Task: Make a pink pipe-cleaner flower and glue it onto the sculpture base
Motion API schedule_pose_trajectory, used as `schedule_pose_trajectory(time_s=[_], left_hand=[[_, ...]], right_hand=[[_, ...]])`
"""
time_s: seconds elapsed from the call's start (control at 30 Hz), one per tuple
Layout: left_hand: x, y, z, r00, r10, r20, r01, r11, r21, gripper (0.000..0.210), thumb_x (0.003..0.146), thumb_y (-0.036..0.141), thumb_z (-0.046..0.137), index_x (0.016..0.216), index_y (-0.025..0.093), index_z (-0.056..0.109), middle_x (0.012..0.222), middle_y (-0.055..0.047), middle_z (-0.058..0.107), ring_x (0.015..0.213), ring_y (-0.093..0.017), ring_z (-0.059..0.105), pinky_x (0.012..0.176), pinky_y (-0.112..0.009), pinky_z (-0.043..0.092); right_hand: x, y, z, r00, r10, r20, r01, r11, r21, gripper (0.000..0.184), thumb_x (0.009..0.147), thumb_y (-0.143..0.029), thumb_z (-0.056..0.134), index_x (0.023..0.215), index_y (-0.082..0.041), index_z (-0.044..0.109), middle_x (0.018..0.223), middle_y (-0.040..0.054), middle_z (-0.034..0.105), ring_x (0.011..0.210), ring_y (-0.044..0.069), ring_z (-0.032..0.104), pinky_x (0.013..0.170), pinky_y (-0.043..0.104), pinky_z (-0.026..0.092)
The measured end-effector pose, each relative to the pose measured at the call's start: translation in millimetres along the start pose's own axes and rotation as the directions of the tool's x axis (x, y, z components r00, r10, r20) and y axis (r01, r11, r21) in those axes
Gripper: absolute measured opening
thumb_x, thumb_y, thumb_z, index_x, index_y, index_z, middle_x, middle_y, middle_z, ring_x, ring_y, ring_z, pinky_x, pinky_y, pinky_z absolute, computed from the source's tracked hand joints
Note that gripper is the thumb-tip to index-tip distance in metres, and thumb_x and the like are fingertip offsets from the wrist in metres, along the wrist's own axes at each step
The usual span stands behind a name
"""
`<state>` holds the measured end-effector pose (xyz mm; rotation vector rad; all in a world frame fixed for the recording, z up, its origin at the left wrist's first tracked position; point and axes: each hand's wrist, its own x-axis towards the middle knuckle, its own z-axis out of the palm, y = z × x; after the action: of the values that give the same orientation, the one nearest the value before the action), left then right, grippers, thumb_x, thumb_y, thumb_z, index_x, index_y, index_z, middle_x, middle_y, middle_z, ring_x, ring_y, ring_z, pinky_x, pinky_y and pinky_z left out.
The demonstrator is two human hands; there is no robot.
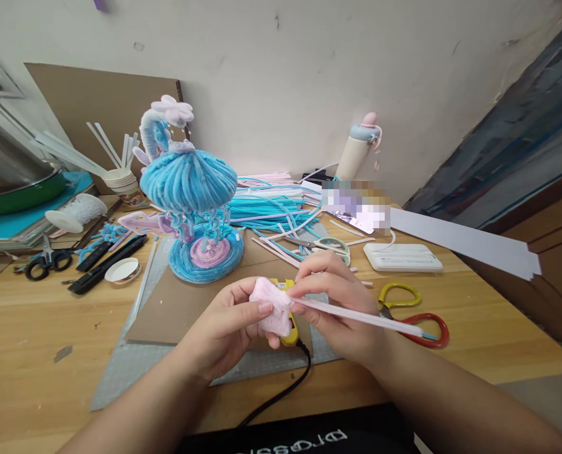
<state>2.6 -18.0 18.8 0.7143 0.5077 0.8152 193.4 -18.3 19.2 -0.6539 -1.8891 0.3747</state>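
Observation:
My left hand is closed around a pale pink fuzzy piece shaped from pipe cleaner, thumb pressed on its front. From its right side runs a long pale pink pipe cleaner stem, ending in a blue-green tip. My right hand pinches the stem close to where it meets the piece. Behind both hands a yellow tool with a black cord is partly hidden. A blue jellyfish-like pipe cleaner figure with a pink flower on top stands beyond my left hand.
Red-and-yellow-handled scissors and a white power strip lie at the right. Blue and pink pipe cleaners are heaped behind. At the left are black scissors, a spool and a paper cup. A cardboard sheet lies under the figure.

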Motion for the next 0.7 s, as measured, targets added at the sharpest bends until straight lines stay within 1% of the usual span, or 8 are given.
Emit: schedule_pose_trajectory(time_s=[0.27, 0.5, 0.7], left_hand=[[0.9, -1.1, -0.3, 1.000, -0.015, -0.006, 0.015, 1.000, 0.002, 0.027, 0.072, 0.024, 0.079, 0.094, 0.009, 0.073, 0.076, -0.007, 0.070, 0.063, -0.012, 0.063, 0.051, -0.018, 0.056], [1.3, -1.4, -3.3, 1.000, -0.017, 0.018, 0.018, 0.999, -0.048, 0.023, 0.075, 0.023, 0.076, 0.093, 0.008, 0.073, 0.075, -0.007, 0.070, 0.063, -0.012, 0.063, 0.052, -0.017, 0.056], [-0.1, -0.5, -0.8, 1.000, -0.004, 0.006, 0.004, 1.000, -0.003, 0.023, 0.073, 0.022, 0.077, 0.092, 0.010, 0.073, 0.076, -0.006, 0.071, 0.063, -0.012, 0.063, 0.052, -0.018, 0.055]], right_hand=[[0.1, 2.6, 1.1, 1.000, 0.001, -0.001, -0.001, 1.000, 0.007, 0.009, 0.086, -0.017, 0.067, 0.095, -0.020, 0.067, 0.092, 0.0044, 0.060, 0.088, 0.020, 0.057, 0.083, 0.040, 0.043], [-2.6, 4.8, 1.0, 1.000, 0.007, 0.026, -0.008, 1.000, 0.007, 0.019, 0.084, -0.025, 0.071, 0.102, -0.021, 0.066, 0.096, 0.0049, 0.059, 0.091, 0.021, 0.057, 0.085, 0.041, 0.043], [-2.0, 3.5, 0.7, 1.000, 0.022, -0.008, -0.022, 1.000, -0.001, 0.019, 0.084, -0.021, 0.071, 0.101, -0.022, 0.065, 0.096, 0.0042, 0.059, 0.091, 0.021, 0.057, 0.086, 0.041, 0.043]])
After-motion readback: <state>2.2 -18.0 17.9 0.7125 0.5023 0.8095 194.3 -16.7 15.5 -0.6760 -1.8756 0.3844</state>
